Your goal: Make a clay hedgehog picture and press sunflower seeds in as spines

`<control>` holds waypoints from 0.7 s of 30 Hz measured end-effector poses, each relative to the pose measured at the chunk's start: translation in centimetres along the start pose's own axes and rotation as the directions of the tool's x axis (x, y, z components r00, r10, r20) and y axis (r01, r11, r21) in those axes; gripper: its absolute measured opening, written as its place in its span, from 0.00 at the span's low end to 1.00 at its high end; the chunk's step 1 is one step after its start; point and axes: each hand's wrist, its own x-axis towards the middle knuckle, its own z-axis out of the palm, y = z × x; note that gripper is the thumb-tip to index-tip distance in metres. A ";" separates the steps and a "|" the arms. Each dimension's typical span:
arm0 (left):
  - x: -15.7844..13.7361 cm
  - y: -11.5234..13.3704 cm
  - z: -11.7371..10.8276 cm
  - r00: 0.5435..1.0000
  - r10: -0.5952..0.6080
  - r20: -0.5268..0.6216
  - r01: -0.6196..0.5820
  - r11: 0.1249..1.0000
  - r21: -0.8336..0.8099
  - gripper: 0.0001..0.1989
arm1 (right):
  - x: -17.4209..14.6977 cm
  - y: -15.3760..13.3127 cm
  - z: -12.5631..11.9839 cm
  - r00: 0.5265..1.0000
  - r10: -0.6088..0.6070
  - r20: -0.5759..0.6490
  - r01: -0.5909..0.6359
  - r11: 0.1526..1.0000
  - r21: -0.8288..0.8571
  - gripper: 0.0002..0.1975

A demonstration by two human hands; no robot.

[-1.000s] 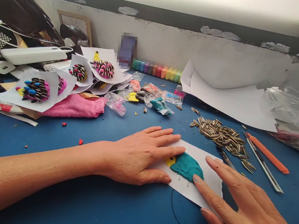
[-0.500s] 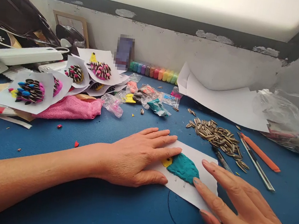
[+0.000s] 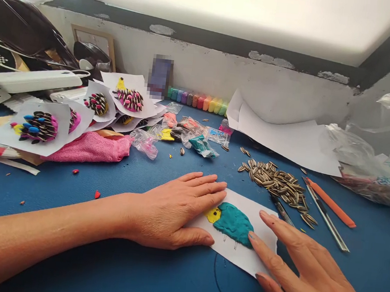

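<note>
1. Nearest, at lower right, is the right hand (image 3: 310, 269), fingers loosely spread, nothing visible in its grasp. Its thumb tip is at the near edge of a rectangular sheet of white paper (image 3: 265, 221).
2. The left hand (image 3: 177, 211) lies palm down on the sheet's left part, thumb apart, grasping nothing.
3. Between the hands, on the sheet, is a flattened oval of teal modelling clay (image 3: 233, 224). Its long axis slants from upper left to lower right. The right index fingertip appears to touch the lower-right end, so that hand is nearer; a small round yellow clay disc (image 3: 213, 215) adjoins the upper-left end, just beside the left hand.
4. Beyond, rightward, lies a heap of striped sunflower seeds (image 3: 282, 180).
5. Farthest stands a row of many-coloured blocks (image 3: 199, 101).
</note>
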 end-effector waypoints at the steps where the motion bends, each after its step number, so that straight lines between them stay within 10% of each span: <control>1: 0.0 0.0 0.0 1.000 0.000 0.001 0.000 1.000 -0.001 0.38 | 0.0 0.0 0.0 1.000 0.001 -0.016 -0.002 1.000 -0.014 0.19; 21: -0.2 -0.1 0.1 0.997 0.035 -0.066 -0.037 0.999 -0.033 0.37 | 1.2 -0.3 0.4 0.975 0.216 0.053 -0.213 0.975 -0.062 0.18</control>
